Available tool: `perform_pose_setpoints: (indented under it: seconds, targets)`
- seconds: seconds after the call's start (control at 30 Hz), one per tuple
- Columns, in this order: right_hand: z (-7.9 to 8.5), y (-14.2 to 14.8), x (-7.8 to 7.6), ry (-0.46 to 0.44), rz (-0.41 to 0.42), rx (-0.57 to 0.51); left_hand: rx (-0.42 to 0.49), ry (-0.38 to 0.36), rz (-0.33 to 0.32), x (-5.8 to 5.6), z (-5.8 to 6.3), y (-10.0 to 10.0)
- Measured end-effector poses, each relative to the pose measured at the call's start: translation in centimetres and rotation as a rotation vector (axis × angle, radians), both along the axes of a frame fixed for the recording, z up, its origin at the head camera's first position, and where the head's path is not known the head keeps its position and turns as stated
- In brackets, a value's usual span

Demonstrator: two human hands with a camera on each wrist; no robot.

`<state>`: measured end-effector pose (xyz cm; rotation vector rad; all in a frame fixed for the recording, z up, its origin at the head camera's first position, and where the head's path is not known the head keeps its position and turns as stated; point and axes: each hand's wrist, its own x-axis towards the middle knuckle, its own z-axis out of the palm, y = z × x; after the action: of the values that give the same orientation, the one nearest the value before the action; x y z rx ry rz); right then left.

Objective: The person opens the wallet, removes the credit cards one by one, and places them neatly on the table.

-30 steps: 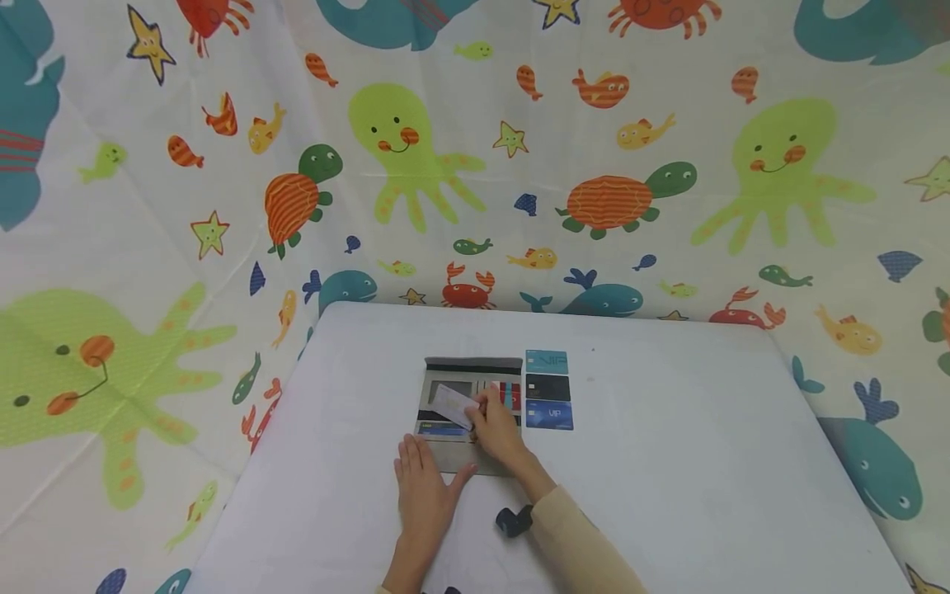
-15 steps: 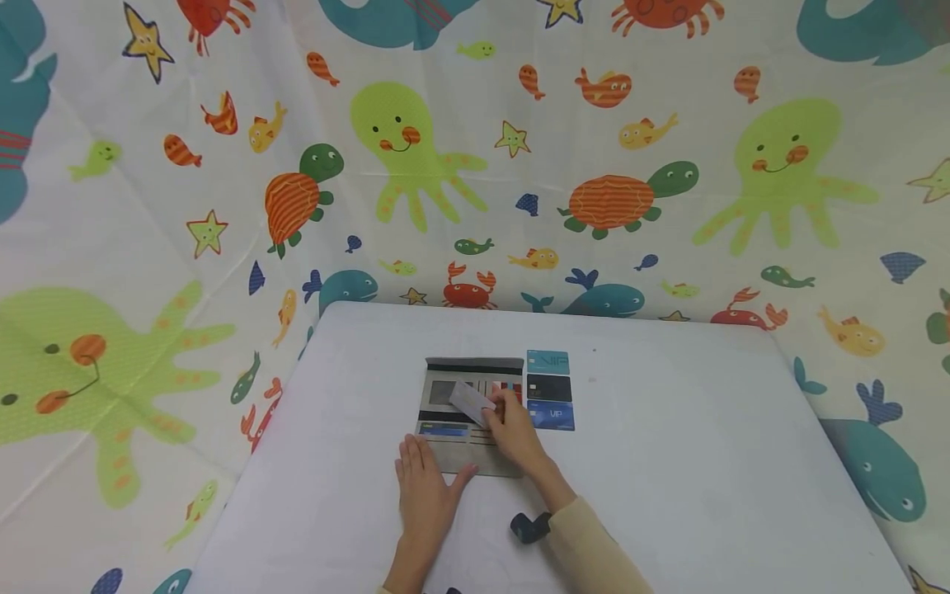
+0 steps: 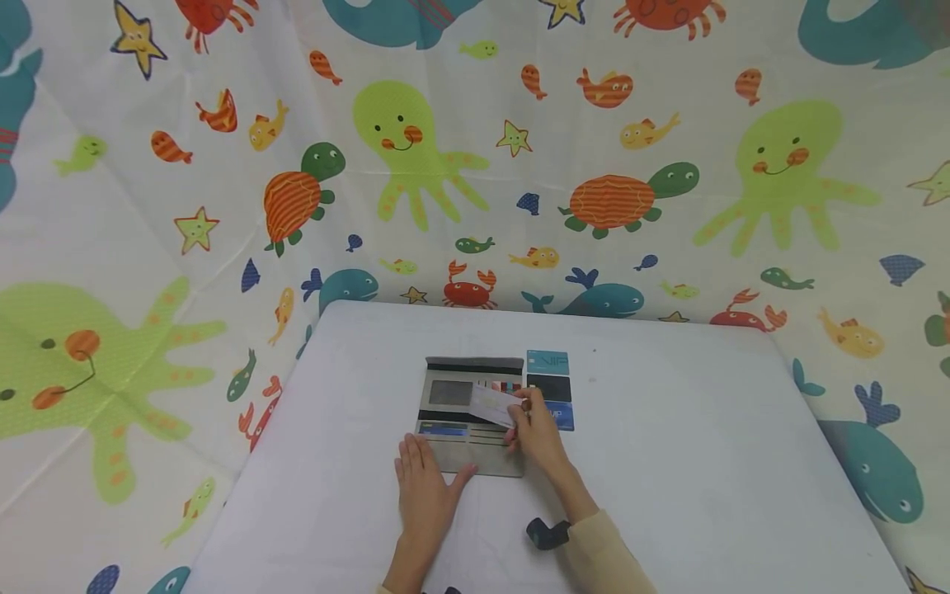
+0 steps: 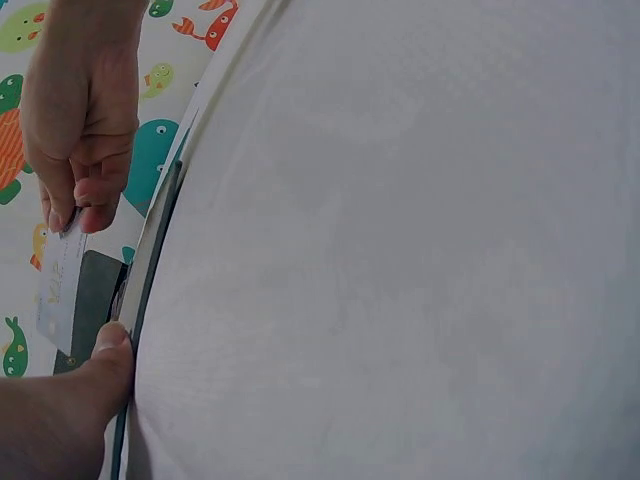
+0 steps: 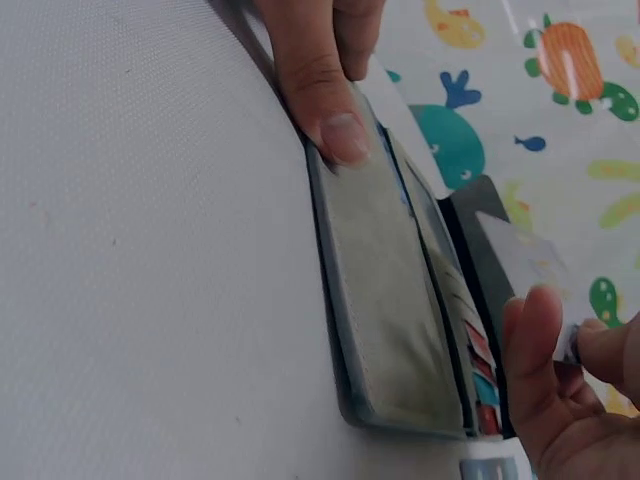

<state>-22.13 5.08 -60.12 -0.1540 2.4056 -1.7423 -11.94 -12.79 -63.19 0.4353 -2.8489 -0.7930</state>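
"What does your right hand have?"

"My right hand pinches a pale card by one end, thumb against fingers. The card sticks out leftward from my fingertips, tilted over the open wallet. I can't tell whether its far end touches the wallet."

"And your left?"

"My left hand grips nothing. Its fingers lie straight along the wallet's left side near the bottom corner, the thumb spread away and pressing on the near edge."

"So the wallet sits between your hands?"

"Mostly just ahead of them, flat on the white counter. Just beyond my left fingertips a blue card shows in a slot. To the left of my right hand and a little beyond it, some red cards peek out of the upper slots, partly behind the pale one."

"Anything past your right hand?"

"Three cards in a column beside the wallet: a blue VIP card nearest, partly covered by my fingers, then a black card, then a teal VIP card farthest off."

"And beyond the counter?"

"A cloth printed with sea animals."
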Motion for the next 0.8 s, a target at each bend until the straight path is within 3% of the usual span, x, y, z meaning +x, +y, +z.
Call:
perform_pose_setpoints:
  seconds: [0.23, 0.57, 0.8]
  targets:
    - [0.2, 1.7, 0.2, -0.002, -0.060, -0.024, 0.003, 0.007, 0.004, 0.1, 0.0, 0.0]
    - [0.0, 4.4, 0.7, -0.023, -0.215, 0.091, -0.006, -0.009, 0.006, 0.1, -0.2, 0.0]
    - [-0.1, 6.3, 1.0, -0.033, -0.270, 0.153, -0.010, -0.016, 0.004, 0.1, -0.2, 0.0]
